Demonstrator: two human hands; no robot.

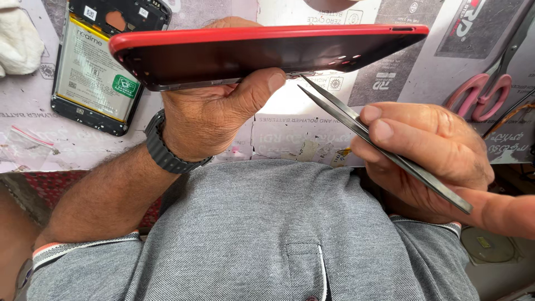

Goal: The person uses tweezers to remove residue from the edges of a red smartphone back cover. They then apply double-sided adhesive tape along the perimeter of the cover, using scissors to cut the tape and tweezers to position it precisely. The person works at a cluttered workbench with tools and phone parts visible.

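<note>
Head view: you look down over your grey knit shirt at a bench papered with printed sheets.
Left hand [223,106]: you clasp the red phone [267,50] from below, thumb pressed against its lower edge; a dark ribbed watch strap [164,147] circles your wrist.
Red phone: a slim slab held flat and edge-on above the bench, with a glossy red back shell on top and a dark smooth face below, rimmed by a thin metal frame.
Right hand [429,150]: you pinch slender grey metal tweezers [379,145] between thumb and fingers.
Tweezers: two fine prongs slightly parted, tips just at the phone's lower edge, beside your left thumb.
Bench, left: an opened phone [103,61] lies back-up, its flat battery exposed; white cloth [19,42] sits in the corner.
Bench, right: pink-handled scissors [482,92] lie well apart.
</note>
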